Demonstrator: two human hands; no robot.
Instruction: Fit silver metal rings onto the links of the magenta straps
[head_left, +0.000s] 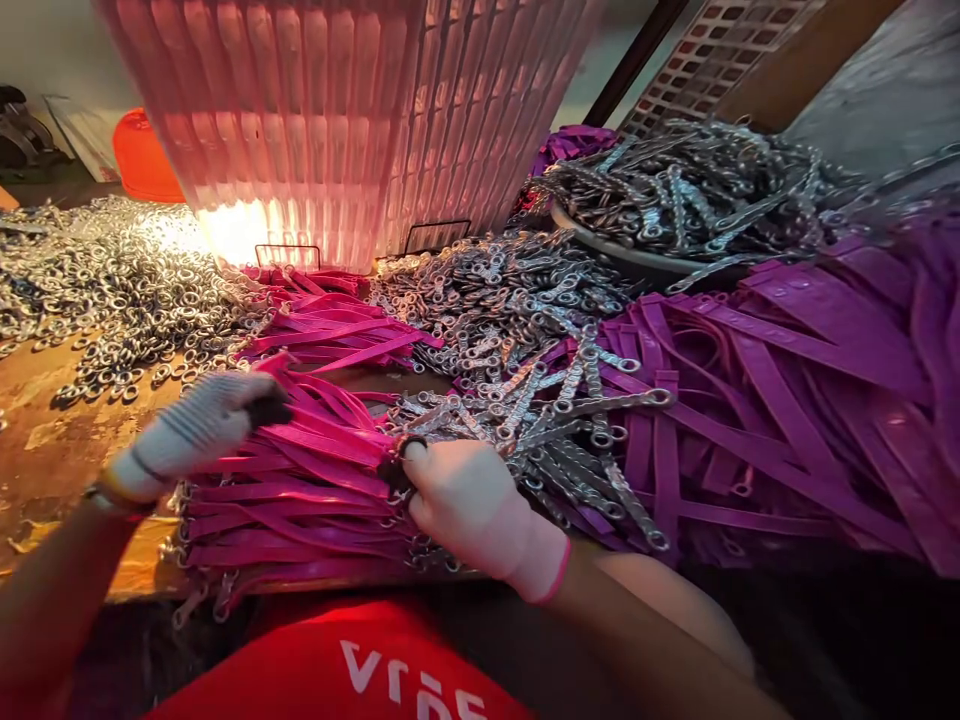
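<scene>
My left hand (196,428), in a white knit glove with dark fingertips, rests on a flat pile of pink straps (300,500) at the table's near edge, fingers closed over the strap ends. My right hand (469,505), also gloved, pinches a small metal ring (411,446) at the tip of a pink strap, right beside a heap of metal clips (525,400). Metal fittings hang from the near ends of the pink straps.
Loose metal rings (112,290) cover the worn wooden table (45,450) at left. A ribbed pink plastic basket (352,120) stands behind. Purple straps (787,400) pile up at right, with a dish of clips (675,200) beyond. An orange tub (142,155) sits far left.
</scene>
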